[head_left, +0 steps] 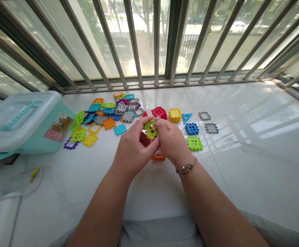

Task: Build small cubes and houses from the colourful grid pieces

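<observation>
Both my left hand (135,147) and my right hand (171,140) pinch a lime-green plastic lattice building piece (151,128) from either side, and it is joined to other pieces. Red shows between my hands, partly hidden by them. Below my right hand sits an orange lattice block (158,154), its top hidden. Just beyond my fingers stand a red lattice cube (159,113) and a yellow cube (175,115). A blue triangular piece (187,117), a blue square piece (192,128) and a green square piece (194,143) lie to the right.
A loose heap of multicoloured lattice pieces (105,116) spreads left of my hands, beside a pale teal plastic storage box (23,123). Two grey pieces (208,121) lie right. White cable (15,180) runs on the glossy white ledge (247,171) below barred windows (144,41).
</observation>
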### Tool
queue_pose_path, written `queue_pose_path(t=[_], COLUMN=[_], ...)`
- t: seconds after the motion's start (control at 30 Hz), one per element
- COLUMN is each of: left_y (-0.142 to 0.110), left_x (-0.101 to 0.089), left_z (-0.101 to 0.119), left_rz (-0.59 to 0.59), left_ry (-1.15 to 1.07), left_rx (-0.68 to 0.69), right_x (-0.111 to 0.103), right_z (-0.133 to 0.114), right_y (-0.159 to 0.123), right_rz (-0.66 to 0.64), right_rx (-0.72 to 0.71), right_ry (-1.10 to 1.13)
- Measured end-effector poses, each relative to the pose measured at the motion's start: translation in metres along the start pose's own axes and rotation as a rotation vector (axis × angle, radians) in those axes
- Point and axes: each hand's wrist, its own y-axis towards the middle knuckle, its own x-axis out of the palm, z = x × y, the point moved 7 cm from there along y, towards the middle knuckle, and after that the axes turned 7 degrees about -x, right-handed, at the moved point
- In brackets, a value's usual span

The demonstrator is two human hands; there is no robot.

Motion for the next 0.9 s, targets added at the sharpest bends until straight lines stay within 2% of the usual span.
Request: queue_pose_path(t=[0.4,0.9], left_y=[-0.002,-0.005], left_x=[-0.001,-0.003], left_z=[-0.001,0.001], left_rz=[0.047,0.077], left_ry=[0.008,-0.048], left_rx=[0.061,0.039], right_x=[-0.003,-0.003], right_z=[-0.012,-0.014], right_y=[-0.003,-0.007], right_rz=[0.038,0.107], right_rx=[-0.123,-0.131], right_ry=[-0.042,0.080])
